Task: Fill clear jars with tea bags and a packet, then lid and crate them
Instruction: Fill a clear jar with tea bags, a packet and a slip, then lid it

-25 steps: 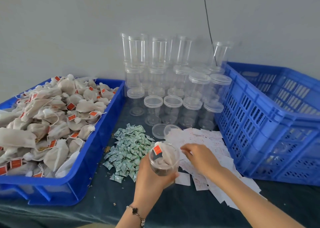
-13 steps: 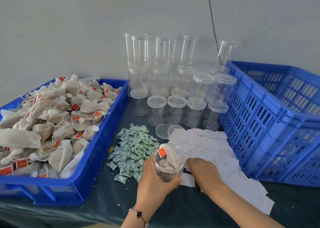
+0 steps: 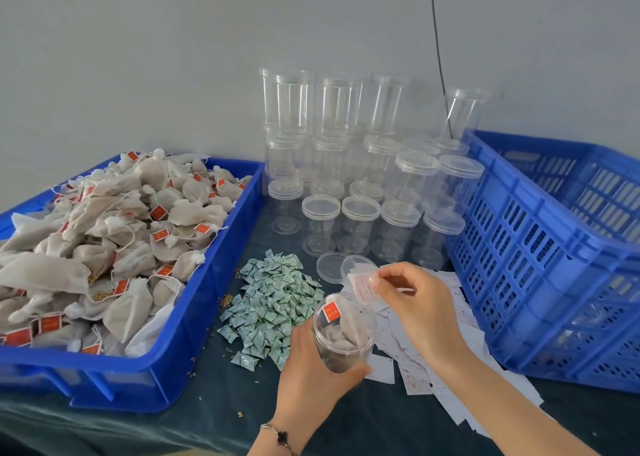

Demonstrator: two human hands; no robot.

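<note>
While your left hand (image 3: 313, 369) wraps its fingers round the open clear jar (image 3: 343, 334) and tips its mouth toward you, your right hand (image 3: 414, 303) pinches a small white paper slip (image 3: 362, 284) between thumb and fingertips just above the jar's rim, the other fingers loosely curled. Tea bags (image 3: 348, 331) with an orange tag already sit inside the jar, so by my reading you are at the insert stage of filling, with the lid not yet on. Whether a green packet has gone in I cannot tell through the plastic; the pile of green packets (image 3: 273, 303) lies on the dark cloth just left of the jar. Your next move calls for lowering the slip into the mouth without catching it on the bag that stands up past the rim, so aim for the gap at the near side. Two loose lids (image 3: 330, 265) lie beyond the jar, near the front row of lidded empty jars (image 3: 360, 227); one of them is the likely closer. More slips (image 3: 446, 351) are strewn under your right forearm. The blue slatted crate (image 3: 554, 265) waits at your right, the blue tray of tea bags (image 3: 214, 282) at your left.
</note>
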